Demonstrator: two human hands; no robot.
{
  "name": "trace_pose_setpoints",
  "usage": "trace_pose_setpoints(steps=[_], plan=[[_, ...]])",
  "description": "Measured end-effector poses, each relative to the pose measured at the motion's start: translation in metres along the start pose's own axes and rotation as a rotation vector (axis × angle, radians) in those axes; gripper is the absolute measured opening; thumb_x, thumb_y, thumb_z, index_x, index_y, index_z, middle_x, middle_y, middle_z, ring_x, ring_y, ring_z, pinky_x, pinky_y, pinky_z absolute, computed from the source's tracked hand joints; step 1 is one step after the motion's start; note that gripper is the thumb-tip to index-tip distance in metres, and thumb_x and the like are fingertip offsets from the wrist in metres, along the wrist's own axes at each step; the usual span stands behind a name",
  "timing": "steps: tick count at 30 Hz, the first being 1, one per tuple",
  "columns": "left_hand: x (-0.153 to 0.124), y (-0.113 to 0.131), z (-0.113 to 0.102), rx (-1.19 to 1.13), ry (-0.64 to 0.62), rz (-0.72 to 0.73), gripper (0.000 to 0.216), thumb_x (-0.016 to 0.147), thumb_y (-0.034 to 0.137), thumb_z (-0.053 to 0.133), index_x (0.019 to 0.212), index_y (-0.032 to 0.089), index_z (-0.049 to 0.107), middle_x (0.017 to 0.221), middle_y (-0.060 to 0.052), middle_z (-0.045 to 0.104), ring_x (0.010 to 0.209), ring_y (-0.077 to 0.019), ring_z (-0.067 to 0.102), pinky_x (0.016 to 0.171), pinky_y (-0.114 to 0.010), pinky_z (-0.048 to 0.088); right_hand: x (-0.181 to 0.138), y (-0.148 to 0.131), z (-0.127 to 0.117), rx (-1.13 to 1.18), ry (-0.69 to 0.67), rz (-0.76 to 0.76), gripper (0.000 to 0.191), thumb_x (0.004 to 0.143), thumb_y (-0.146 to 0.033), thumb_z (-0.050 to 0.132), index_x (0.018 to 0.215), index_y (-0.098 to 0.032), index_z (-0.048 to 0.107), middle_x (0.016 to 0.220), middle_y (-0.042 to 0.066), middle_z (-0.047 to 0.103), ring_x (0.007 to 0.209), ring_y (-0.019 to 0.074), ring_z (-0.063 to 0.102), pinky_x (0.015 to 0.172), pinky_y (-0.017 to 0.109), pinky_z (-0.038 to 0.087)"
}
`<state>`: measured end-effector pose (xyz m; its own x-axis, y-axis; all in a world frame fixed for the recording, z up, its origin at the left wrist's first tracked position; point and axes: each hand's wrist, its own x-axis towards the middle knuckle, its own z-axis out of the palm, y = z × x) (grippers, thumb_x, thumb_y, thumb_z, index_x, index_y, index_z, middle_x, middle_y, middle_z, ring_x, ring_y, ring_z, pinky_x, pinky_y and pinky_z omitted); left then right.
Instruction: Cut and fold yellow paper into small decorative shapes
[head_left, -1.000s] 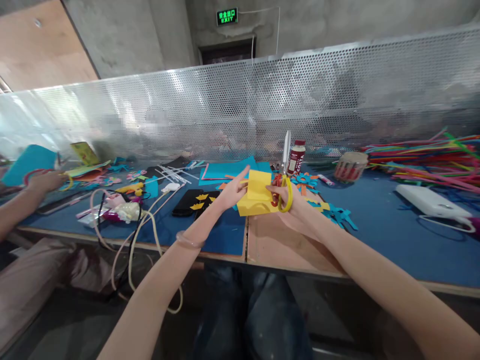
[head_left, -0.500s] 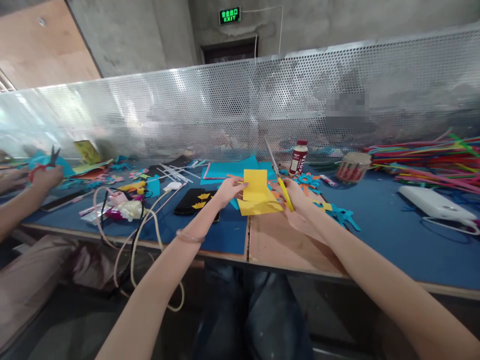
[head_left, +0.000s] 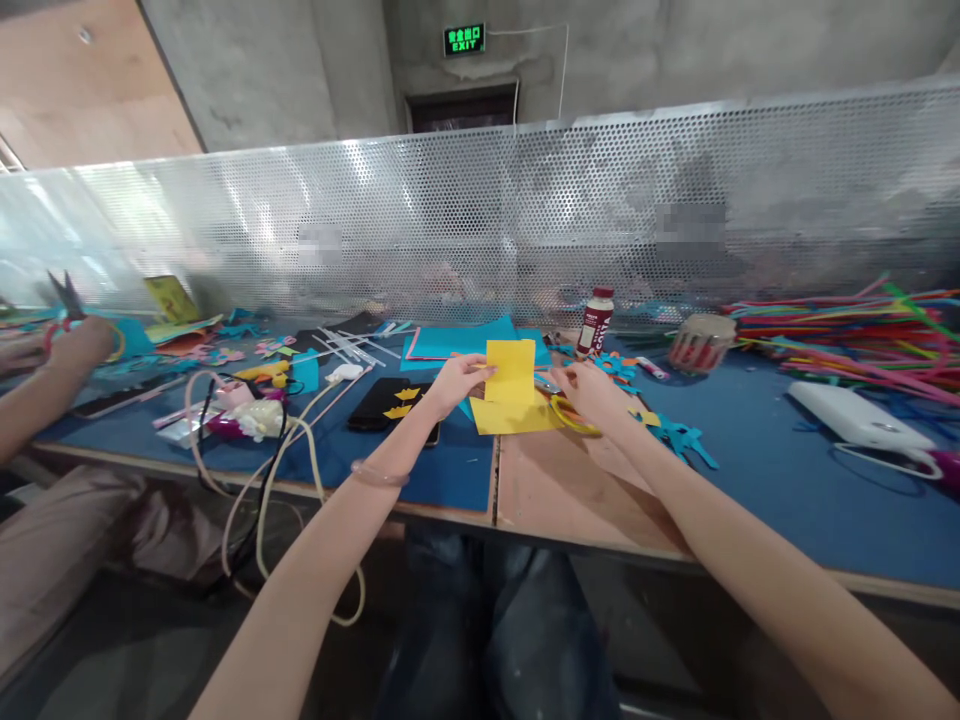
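My left hand pinches the left edge of a small upright piece of yellow paper. Under and behind it, a larger yellow sheet lies low over the table. My right hand is closed on a pair of scissors with yellow handles; a handle loop shows below the fingers, and the blades are mostly hidden. Blue paper sheets lie just beyond the yellow paper. Small yellow paper cut-outs rest on a black phone-like object to the left.
A dark red bottle, a clear tub, blue paper cut-outs and a white power bank stand or lie to the right. Cables hang over the left edge. At far left, a co-worker's hand holds scissors.
The scissors in my right hand have swung down from upright, so their blades no longer point upward. My left hand and the yellow paper stay almost in place. The co-worker's scissors have moved left.
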<state>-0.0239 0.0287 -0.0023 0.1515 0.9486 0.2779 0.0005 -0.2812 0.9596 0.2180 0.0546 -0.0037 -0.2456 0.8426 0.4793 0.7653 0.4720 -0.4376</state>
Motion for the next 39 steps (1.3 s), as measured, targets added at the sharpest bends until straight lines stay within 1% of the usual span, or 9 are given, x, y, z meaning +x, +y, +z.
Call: trace_pose_setpoints(steps=[2,6,11,15,20,26,31,36,39], plan=[[0.000,0.000,0.001,-0.001,0.002,0.001,0.037,0.071,0.033,0.066,0.102,0.014,0.059,0.092,-0.009,0.068,0.069,-0.0151,0.064,0.059,-0.025,0.052,-0.002,-0.012,0.000,0.223,-0.055,-0.037,0.042,0.089,-0.048,0.035,0.095,-0.017,0.063,0.087,0.011,0.066,0.081,0.0204,0.060,0.070,0.031,0.047],[-0.002,0.001,0.002,0.022,-0.004,-0.013,0.038,0.071,0.034,0.067,0.103,0.014,0.060,0.093,-0.009,0.068,0.072,-0.0163,0.064,0.063,-0.027,0.053,-0.003,-0.022,0.010,0.815,-0.165,-0.024,0.034,0.077,-0.044,0.059,0.095,-0.017,0.065,0.078,0.005,0.066,0.068,0.0154,0.060,0.063,0.028,0.050],[-0.003,0.002,0.002,-0.005,-0.058,-0.043,0.039,0.071,0.034,0.067,0.104,0.013,0.061,0.088,-0.009,0.068,0.069,-0.0157,0.064,0.064,-0.028,0.054,-0.004,-0.021,0.020,1.140,-0.149,0.105,0.029,0.068,-0.034,0.069,0.092,-0.017,0.067,0.074,0.002,0.066,0.062,0.0122,0.058,0.060,0.026,0.048],[-0.005,0.004,0.000,-0.136,-0.142,-0.058,0.037,0.073,0.029,0.066,0.106,0.014,0.061,0.099,-0.010,0.066,0.077,-0.0153,0.064,0.068,-0.030,0.055,-0.006,-0.025,0.020,1.319,-0.194,0.127,0.024,0.066,-0.028,0.072,0.087,-0.018,0.069,0.074,0.001,0.065,0.061,0.0104,0.057,0.059,0.024,0.045],[-0.007,0.006,-0.002,-0.198,-0.208,-0.041,0.029,0.075,0.025,0.061,0.102,0.014,0.065,0.112,-0.012,0.061,0.089,-0.0169,0.063,0.074,-0.030,0.055,-0.005,-0.023,0.023,1.407,-0.227,0.172,0.019,0.064,-0.025,0.071,0.082,-0.021,0.070,0.083,0.003,0.067,0.071,0.0133,0.059,0.068,0.026,0.045],[-0.006,0.002,0.000,-0.136,-0.172,-0.025,0.024,0.074,0.019,0.057,0.095,0.012,0.067,0.108,-0.011,0.062,0.091,-0.0187,0.061,0.073,-0.031,0.055,-0.004,-0.020,0.026,1.361,-0.155,0.167,0.009,0.063,-0.019,0.067,0.072,-0.020,0.069,0.078,0.001,0.066,0.066,0.0114,0.055,0.059,0.024,0.041],[-0.004,0.001,0.000,-0.068,-0.131,-0.033,0.025,0.073,0.015,0.054,0.094,0.010,0.067,0.106,-0.012,0.062,0.089,-0.0184,0.061,0.071,-0.032,0.056,-0.005,-0.022,0.030,1.292,-0.164,0.192,0.015,0.065,-0.028,0.071,0.074,-0.018,0.066,0.073,0.000,0.061,0.061,0.0104,0.052,0.056,0.024,0.040],[-0.008,0.007,0.002,-0.179,-0.235,0.010,0.047,0.081,0.030,0.053,0.127,0.021,0.046,0.108,-0.012,0.058,0.081,-0.0176,0.063,0.065,-0.033,0.054,-0.007,-0.024,0.032,1.296,-0.108,0.182,0.023,0.061,-0.028,0.076,0.078,-0.019,0.062,0.070,-0.002,0.057,0.060,0.0082,0.051,0.056,0.022,0.040],[-0.011,0.006,0.007,-0.163,-0.294,0.016,0.066,0.076,0.031,0.063,0.134,0.023,0.032,0.101,-0.010,0.057,0.072,-0.0145,0.062,0.065,-0.031,0.052,-0.009,-0.030,0.028,1.333,-0.093,0.180,0.032,0.064,-0.029,0.074,0.094,-0.022,0.062,0.076,-0.001,0.060,0.064,0.0094,0.054,0.061,0.024,0.043]])
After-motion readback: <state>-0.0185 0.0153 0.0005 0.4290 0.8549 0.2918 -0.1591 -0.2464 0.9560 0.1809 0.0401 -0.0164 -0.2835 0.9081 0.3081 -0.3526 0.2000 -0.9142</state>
